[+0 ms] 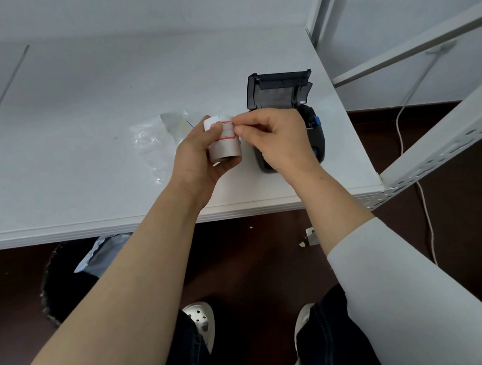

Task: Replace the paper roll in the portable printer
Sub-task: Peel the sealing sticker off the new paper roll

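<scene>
The printer [285, 119] sits on the white table [82, 138] near its right front corner, lid swung up and open. Just left of the printer, above the table, the left hand [199, 160] holds the roll [223, 138] upright, fingers wrapped and clamped around it; a red-bordered label faces up. The right hand [276, 137], in front of the printer, pinches the roll's loose edge between thumb and forefinger. A crumpled clear bag [153, 140] lies farther left of the printer.
</scene>
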Demonstrator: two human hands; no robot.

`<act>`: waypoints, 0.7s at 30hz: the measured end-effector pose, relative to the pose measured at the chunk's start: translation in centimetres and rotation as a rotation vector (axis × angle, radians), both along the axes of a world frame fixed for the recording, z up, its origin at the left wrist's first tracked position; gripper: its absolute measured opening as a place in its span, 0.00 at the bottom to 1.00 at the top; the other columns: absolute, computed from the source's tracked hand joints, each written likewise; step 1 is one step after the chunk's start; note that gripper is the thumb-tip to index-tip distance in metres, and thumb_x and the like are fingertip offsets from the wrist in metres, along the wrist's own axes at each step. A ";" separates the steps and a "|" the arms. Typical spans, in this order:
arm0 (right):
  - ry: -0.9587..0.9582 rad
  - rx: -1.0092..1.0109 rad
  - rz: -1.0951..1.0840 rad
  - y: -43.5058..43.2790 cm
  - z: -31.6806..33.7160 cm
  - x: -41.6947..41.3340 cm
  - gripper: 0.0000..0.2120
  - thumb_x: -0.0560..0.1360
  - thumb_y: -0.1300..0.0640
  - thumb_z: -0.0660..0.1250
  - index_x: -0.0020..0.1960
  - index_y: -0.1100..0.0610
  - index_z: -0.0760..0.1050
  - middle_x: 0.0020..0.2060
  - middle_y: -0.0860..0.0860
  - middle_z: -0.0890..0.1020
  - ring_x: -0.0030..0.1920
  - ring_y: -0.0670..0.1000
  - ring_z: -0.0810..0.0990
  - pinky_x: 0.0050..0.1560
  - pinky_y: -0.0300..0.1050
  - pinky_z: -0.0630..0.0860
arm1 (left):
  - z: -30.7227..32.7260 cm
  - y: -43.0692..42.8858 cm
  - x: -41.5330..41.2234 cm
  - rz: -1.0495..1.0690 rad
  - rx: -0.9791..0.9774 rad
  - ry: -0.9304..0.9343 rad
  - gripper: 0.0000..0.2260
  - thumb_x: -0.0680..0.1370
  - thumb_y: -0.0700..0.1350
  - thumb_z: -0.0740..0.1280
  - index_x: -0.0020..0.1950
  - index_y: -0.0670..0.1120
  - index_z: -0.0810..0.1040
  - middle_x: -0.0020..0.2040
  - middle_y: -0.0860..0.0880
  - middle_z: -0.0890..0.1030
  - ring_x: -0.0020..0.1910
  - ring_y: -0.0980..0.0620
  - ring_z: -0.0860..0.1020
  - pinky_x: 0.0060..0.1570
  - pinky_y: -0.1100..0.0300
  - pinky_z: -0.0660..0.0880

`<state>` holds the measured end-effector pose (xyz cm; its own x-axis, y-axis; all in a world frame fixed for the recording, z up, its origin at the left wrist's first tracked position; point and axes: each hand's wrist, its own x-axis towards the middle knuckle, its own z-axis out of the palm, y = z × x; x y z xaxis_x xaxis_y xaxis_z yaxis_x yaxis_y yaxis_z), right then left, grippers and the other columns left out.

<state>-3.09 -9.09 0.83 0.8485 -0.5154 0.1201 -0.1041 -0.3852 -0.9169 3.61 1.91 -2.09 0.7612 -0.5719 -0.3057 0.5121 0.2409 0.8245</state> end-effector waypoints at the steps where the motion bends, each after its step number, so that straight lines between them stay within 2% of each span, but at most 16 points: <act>1: 0.003 0.009 -0.001 -0.1 0.0 0.0 0.09 0.72 0.65 0.67 0.51 0.62 0.81 0.47 0.55 0.84 0.44 0.47 0.81 0.53 0.43 0.79 | -0.1 0.0 0.0 0.002 0.007 -0.002 0.09 0.78 0.43 0.61 0.57 0.46 0.77 0.52 0.45 0.77 0.53 0.45 0.75 0.40 0.57 0.78; 3: 0.024 0.053 -0.006 -0.2 0.1 0.0 0.08 0.72 0.66 0.67 0.50 0.63 0.81 0.43 0.54 0.83 0.38 0.46 0.79 0.47 0.42 0.79 | -0.1 -0.1 0.0 0.007 0.011 0.004 0.13 0.78 0.43 0.62 0.61 0.45 0.75 0.54 0.44 0.77 0.52 0.45 0.75 0.39 0.58 0.78; 6: 0.079 0.131 -0.013 -0.4 0.2 0.0 0.04 0.72 0.64 0.67 0.45 0.60 0.81 0.36 0.50 0.81 0.34 0.46 0.78 0.42 0.41 0.80 | -0.2 -0.2 0.0 0.029 0.027 0.011 0.21 0.77 0.43 0.63 0.71 0.44 0.68 0.55 0.44 0.77 0.51 0.45 0.76 0.39 0.57 0.78; 11: 0.118 0.117 0.002 -0.5 0.3 -0.1 0.09 0.73 0.64 0.66 0.37 0.53 0.78 0.32 0.49 0.80 0.33 0.47 0.79 0.42 0.42 0.80 | -0.3 -0.3 -0.1 0.031 0.066 -0.022 0.23 0.78 0.43 0.62 0.73 0.45 0.65 0.54 0.46 0.77 0.50 0.46 0.76 0.39 0.57 0.76; 17: 0.050 0.165 -0.014 -0.5 -0.1 -0.1 0.06 0.75 0.65 0.64 0.47 0.63 0.80 0.33 0.49 0.79 0.33 0.43 0.79 0.39 0.36 0.80 | -0.2 -0.4 -0.1 0.034 0.066 -0.041 0.22 0.78 0.43 0.63 0.72 0.44 0.67 0.55 0.46 0.77 0.46 0.50 0.77 0.36 0.59 0.78; 21: 0.055 0.153 -0.008 -0.3 -0.1 0.0 0.06 0.75 0.66 0.63 0.48 0.64 0.80 0.33 0.48 0.79 0.33 0.43 0.78 0.41 0.37 0.81 | -0.3 -0.4 -0.1 0.059 0.098 -0.070 0.22 0.78 0.43 0.63 0.72 0.44 0.67 0.57 0.46 0.77 0.48 0.50 0.77 0.36 0.59 0.78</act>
